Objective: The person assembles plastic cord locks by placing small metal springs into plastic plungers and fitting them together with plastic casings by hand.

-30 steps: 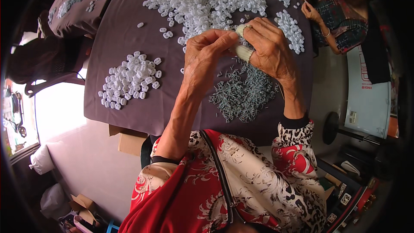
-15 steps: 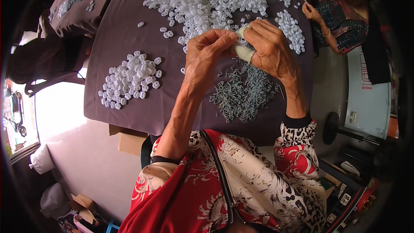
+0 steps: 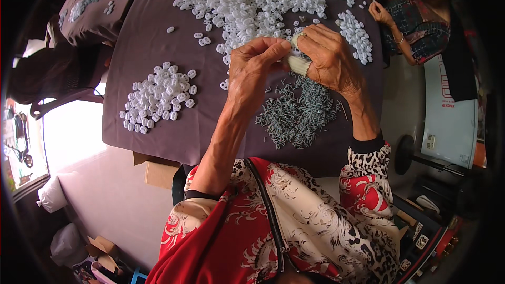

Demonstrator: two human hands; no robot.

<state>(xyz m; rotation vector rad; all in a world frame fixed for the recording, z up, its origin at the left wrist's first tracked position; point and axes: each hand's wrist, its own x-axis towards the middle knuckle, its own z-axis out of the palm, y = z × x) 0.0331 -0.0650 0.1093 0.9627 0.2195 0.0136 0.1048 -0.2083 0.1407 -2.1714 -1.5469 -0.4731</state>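
My left hand (image 3: 250, 66) is closed in a pinch, its thumb and forefinger meeting the fingertips of my right hand (image 3: 330, 55) over the table. Cream knitted covers (image 3: 299, 65) sit on the thumb and a finger of the right hand, whose fingers are curled in. Whatever lies between the fingertips is hidden. Just below the right hand spreads a pile of small grey screws (image 3: 299, 113). Beyond both hands lies a big heap of white oval plastic pieces with holes (image 3: 258, 0). A smaller pile of the same white pieces (image 3: 158, 94) is left of my left forearm.
A dark cloth covers the table (image 3: 210, 121). More white pieces (image 3: 355, 37) lie by its right edge. Another person's hands (image 3: 380, 5) work at the far right. A second covered table (image 3: 113, 16) stands at the far left. Below the front edge is a cardboard box (image 3: 159, 173).
My right forearm and sleeve have shifted slightly to the right. Both hands stay together at nearly the same spot, and the piles look unchanged.
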